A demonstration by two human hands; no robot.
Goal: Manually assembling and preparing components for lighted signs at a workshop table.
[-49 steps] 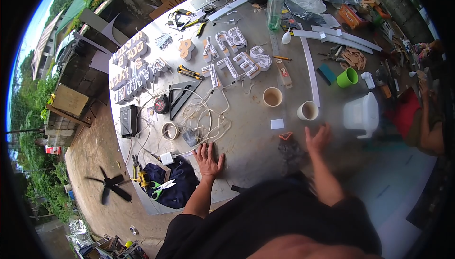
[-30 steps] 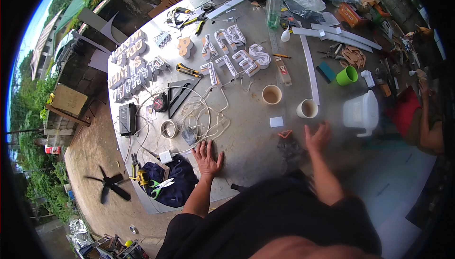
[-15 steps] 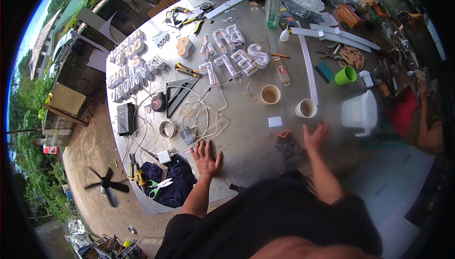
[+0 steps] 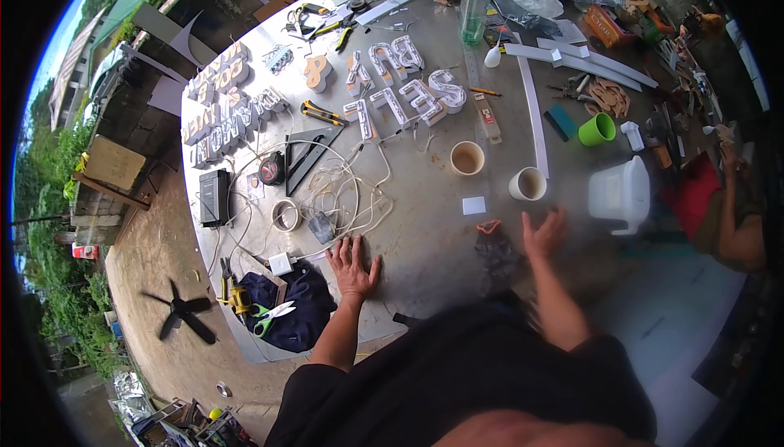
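Left hand (image 4: pixel 353 264) is flat on the bench (image 4: pixel 425 226) near its front edge, fingers spread, gripping nothing, right next to the wire tangle (image 4: pixel 343 194). Right hand (image 4: pixel 543 233) hovers open and a bit blurred, also empty, just past a small orange-topped thing (image 4: pixel 490 228). Two paper cups (image 4: pixel 467 157) and a white card (image 4: pixel 474 205) sit further in, scissors (image 4: pixel 269 315) on dark cloth (image 4: pixel 298 304) at the left corner.

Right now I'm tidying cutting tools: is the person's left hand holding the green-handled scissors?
No, the left hand lies flat on the table, with the scissors apart on dark cloth.
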